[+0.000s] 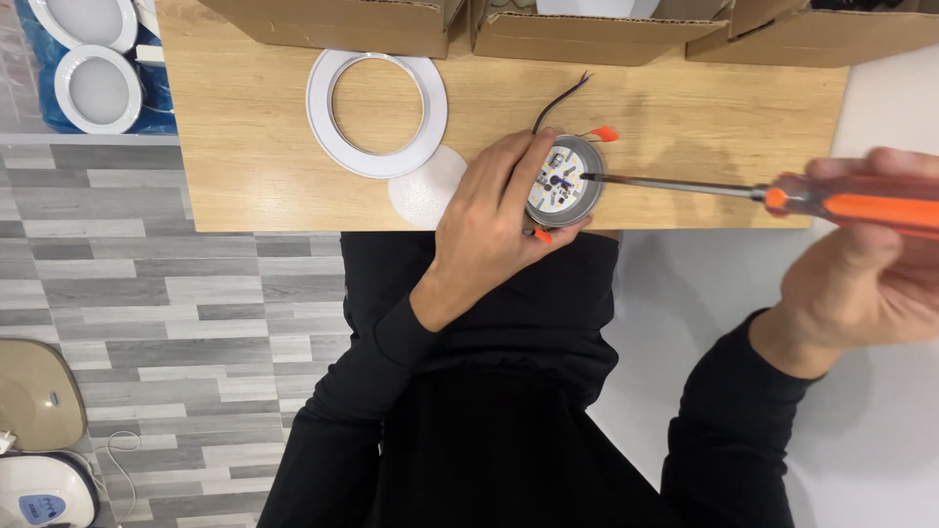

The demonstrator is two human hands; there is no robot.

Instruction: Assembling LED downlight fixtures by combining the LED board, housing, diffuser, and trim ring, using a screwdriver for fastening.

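Note:
My left hand grips a small round lamp housing with a white circuit board inside, at the near edge of a wooden table. My right hand holds a screwdriver with an orange handle; its metal tip rests on the middle of the board. Orange clips stick out from the housing's sides, and dark wires run from it toward the far side.
A white trim ring lies on the table left of my hand, with a white round diffuser disc beside it. Cardboard boxes line the far edge. More white round lamps sit at the far left.

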